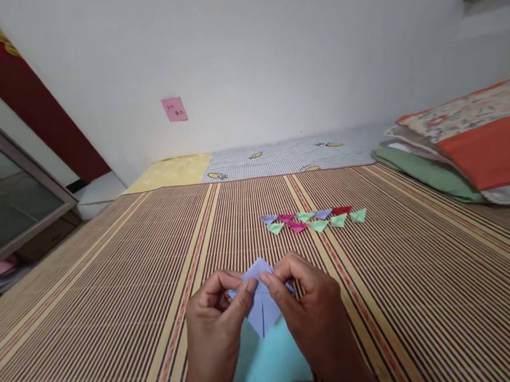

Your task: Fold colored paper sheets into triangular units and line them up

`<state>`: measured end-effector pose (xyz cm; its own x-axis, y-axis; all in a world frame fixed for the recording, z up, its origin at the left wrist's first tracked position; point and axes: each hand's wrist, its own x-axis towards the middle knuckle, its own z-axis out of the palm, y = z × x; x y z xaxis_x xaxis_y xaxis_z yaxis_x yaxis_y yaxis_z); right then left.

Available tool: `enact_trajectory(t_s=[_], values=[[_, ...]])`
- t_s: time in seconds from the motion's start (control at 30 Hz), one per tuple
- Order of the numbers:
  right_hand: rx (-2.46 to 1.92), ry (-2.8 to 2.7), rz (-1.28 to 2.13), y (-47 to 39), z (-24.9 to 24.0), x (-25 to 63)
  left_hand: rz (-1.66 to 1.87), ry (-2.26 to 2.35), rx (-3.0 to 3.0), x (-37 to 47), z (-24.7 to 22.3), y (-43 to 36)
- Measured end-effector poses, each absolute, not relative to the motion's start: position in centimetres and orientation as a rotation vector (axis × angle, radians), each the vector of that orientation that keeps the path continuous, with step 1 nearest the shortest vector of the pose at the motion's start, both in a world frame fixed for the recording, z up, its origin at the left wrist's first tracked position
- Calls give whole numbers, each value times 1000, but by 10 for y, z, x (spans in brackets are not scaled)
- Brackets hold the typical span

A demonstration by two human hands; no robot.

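Observation:
A folded lavender paper [260, 315], diamond-shaped with a slit running up from its lower point, is held up between both hands. My left hand [220, 311] pinches its left side, thumb on the front face. From the right, my right hand [306, 299] grips the upper right part, its thumb also pressed on the front. Below and behind the folded paper lies a stack of coloured paper sheets [275, 361], light blue on top with pink edges showing underneath. Fingers behind the paper are partly hidden.
Beyond my hands, several small folded paper pieces [318, 225] in green, pink, purple and red lie in two rows on the striped mat [144, 276]. Folded bedding [480, 148] is piled at the right. A pink note [174, 109] is on the white wall; a glass-fronted cabinet [14, 191] stands left.

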<state>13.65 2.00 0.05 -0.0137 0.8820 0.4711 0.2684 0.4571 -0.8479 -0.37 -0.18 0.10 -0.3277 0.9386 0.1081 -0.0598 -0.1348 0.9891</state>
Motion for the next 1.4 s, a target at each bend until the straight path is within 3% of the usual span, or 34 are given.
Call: enact_trajectory(t_s=[0.73, 1.17, 1.4], values=[[-1058, -1403, 771, 19, 2, 134, 1622, 1191, 904, 6, 1, -2], [-1000, -1443, 736, 17, 0, 134, 1373, 1244, 1024, -6, 3, 0], [-1020, -1416, 992, 20, 2, 140, 1426, 1117, 810, -5, -3, -2]])
